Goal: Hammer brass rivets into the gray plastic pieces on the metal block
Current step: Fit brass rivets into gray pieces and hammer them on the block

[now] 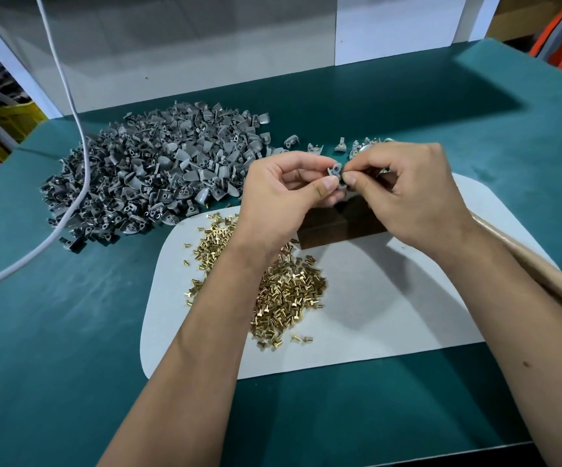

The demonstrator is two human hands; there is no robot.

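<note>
Pinching one gray plastic piece (336, 172) between both hands (347, 193).

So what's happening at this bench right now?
A person holds one small gray plastic piece between both hands above the dark metal block. The left hand pinches it, and the right hand works at it with its fingertips, apparently fitting a rivet. A heap of gray plastic pieces lies to the left, loose brass rivets on the white mat. Nothing is being hammered yet.

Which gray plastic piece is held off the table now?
The gray plastic piece pinched between left hand and right hand, above the metal block; all others lie on the table.
</note>
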